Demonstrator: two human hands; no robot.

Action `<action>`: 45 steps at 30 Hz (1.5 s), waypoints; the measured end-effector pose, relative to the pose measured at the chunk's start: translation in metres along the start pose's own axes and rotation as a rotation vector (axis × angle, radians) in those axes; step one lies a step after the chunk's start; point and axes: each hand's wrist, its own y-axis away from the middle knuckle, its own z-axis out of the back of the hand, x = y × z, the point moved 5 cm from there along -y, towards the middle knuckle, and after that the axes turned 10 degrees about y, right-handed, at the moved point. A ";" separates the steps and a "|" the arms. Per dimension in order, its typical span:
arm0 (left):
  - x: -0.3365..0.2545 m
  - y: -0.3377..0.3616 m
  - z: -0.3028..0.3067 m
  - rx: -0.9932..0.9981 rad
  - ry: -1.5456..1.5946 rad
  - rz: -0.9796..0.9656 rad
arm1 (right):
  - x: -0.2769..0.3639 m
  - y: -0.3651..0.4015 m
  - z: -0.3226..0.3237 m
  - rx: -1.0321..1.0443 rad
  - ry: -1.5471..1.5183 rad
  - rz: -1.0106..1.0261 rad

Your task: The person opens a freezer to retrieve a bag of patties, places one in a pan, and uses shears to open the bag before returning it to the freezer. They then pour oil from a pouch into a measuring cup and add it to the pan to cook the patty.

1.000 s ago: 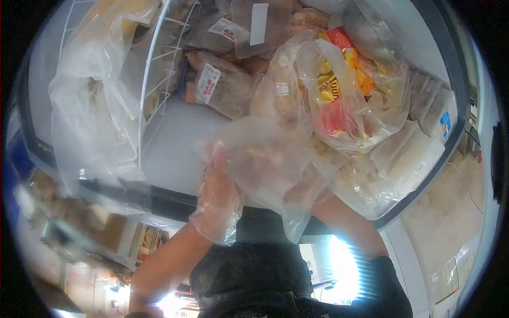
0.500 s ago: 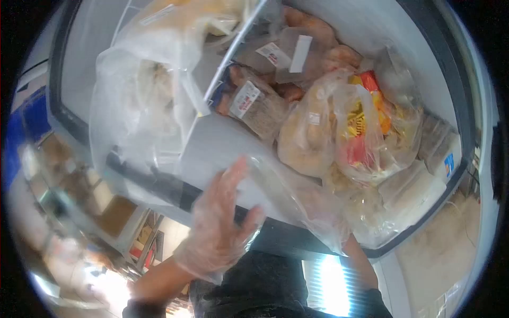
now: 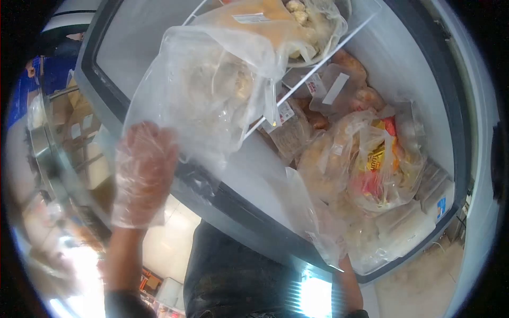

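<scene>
My left hand (image 3: 146, 169), in a clear disposable glove, has its fingers curled at the near left edge of a large translucent plastic bag (image 3: 207, 95). Pale food shows through this bag, which lies over a white wire rack. My right hand (image 3: 334, 233) is at the front rim of the chest freezer (image 3: 244, 212). Crumpled clear plastic film (image 3: 305, 206) covers it, so its fingers are hidden. Beyond it lie a bag of tan food (image 3: 328, 153) and a clear bag holding a red and yellow packet (image 3: 379, 164).
A white wire divider (image 3: 323, 61) crosses the freezer. Behind it sits a bag of pale lumpy pieces (image 3: 313, 26). Labelled clear packs (image 3: 286, 127) and reddish meat-like pieces (image 3: 366, 98) lie deeper inside. Cardboard boxes (image 3: 82, 122) stand outside at the left.
My left hand has moved left and up to the large bag, its spread fingers now curled. The view has shifted, showing more of the bags on the rack. My right hand stays under the film.
</scene>
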 end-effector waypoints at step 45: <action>-0.109 -0.099 0.006 -0.735 1.140 -0.170 | 0.003 0.027 0.004 -0.012 -0.141 -0.361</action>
